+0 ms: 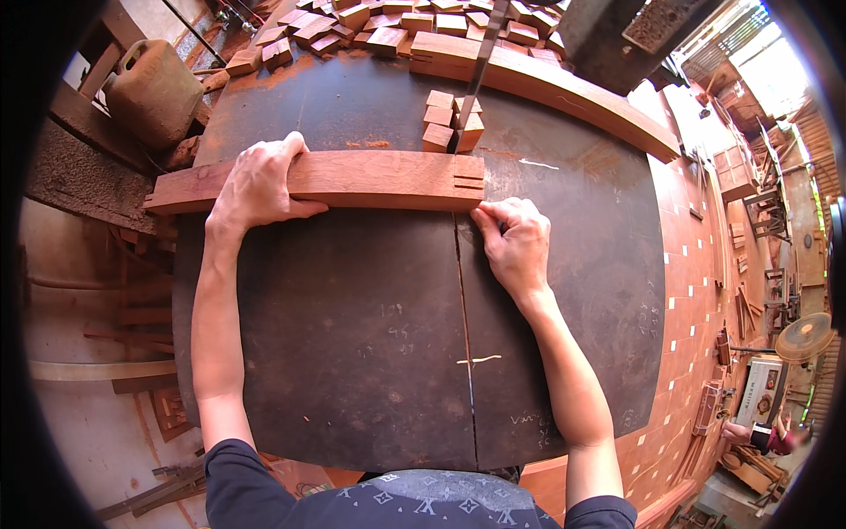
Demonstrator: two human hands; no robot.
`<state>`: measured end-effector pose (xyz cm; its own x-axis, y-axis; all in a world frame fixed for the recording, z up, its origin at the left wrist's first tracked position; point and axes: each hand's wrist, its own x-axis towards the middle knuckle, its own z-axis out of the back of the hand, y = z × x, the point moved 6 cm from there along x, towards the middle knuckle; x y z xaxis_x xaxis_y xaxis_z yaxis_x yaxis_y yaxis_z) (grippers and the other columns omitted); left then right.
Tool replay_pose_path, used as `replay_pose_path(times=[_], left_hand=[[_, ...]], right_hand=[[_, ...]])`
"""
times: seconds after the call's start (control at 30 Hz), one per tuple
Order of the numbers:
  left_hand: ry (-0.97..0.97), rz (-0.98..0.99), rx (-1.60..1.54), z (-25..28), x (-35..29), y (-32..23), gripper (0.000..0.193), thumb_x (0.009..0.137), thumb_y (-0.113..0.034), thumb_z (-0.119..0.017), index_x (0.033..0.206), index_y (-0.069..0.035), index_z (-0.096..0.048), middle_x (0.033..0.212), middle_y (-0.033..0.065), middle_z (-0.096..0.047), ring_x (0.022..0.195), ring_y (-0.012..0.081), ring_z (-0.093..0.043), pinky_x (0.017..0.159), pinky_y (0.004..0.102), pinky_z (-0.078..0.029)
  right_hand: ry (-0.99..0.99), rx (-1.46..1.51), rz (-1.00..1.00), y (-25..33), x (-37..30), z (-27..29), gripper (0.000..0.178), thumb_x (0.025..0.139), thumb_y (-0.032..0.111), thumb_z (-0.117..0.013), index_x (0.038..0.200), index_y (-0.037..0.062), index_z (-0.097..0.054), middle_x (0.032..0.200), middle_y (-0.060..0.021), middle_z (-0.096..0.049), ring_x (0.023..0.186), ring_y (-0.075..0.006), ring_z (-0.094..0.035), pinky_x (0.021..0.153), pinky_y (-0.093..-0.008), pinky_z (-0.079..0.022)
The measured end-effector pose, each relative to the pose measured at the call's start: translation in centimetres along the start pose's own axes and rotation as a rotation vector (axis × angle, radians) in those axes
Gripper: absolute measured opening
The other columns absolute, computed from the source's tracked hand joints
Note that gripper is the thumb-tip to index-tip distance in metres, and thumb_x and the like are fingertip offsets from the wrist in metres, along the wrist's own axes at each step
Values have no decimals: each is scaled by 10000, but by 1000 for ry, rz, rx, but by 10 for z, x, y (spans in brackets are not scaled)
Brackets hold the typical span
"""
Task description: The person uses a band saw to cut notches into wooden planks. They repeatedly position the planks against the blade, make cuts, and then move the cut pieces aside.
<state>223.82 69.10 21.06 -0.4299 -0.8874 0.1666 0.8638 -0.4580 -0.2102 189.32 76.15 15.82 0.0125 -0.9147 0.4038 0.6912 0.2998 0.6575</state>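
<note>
A long reddish-brown wooden beam (379, 176) lies crosswise on a dark saw table (352, 300), with narrow slots cut into its right end. My left hand (257, 183) is closed over the beam left of its middle, thumb on the near side and fingers reaching over the top. At the near right corner my right hand (515, 236) has curled fingers, thumb and forefinger pinching at the beam's end. Just behind that end, a thin upright saw blade (476, 84) comes down to the table. Small wooden blocks (438, 118) stand in a cluster around the blade's foot.
A second slotted beam (546, 84) lies at the far right, before a heap of cut blocks (385, 40). A dark machine column (608, 40) rises behind. A slot (465, 326) runs through the table toward me. Far left is a dusty jerrycan (154, 93); a person sits far right.
</note>
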Motion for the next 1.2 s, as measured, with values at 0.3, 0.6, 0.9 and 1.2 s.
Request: replay_pose_path(times=[0.3,0.6,0.9,1.2], left_hand=[[-2,3,-5,2,2,-3,681,653,-362,-1042,1084,-57,-612,922,198,-748,954,441,-747,861,518,-588],[-14,-11,-22,-1,3,0,677,635,-312,-1035,1074,-56,-587,941,202,-714,958,442,-709,864,506,-558],[2,14,-35,-1,3,0,678,629,-291,-1041,1071,-48,-587,943,209,-718,962,444,-714,870,496,-561],[-7,6,-31,-1,3,0,686,637,-314,-1040,1080,-48,-588,950,215,-722,967,447,-716,867,501,-561]], right_hand=[[4,-6,-14,-2,0,-2,136,914,123,-836,1006,23,-849,908,-160,-768,887,-359,-710,847,-456,-561],[-1,-9,-14,-2,0,-1,141,907,132,-846,1004,31,-851,906,-151,-771,881,-352,-714,842,-451,-563],[-9,-1,14,-1,1,0,133,909,130,-845,998,32,-856,908,-152,-777,875,-350,-714,837,-447,-563],[0,-15,-20,-1,1,-1,143,920,135,-837,1016,32,-855,914,-157,-777,886,-352,-709,845,-455,-559]])
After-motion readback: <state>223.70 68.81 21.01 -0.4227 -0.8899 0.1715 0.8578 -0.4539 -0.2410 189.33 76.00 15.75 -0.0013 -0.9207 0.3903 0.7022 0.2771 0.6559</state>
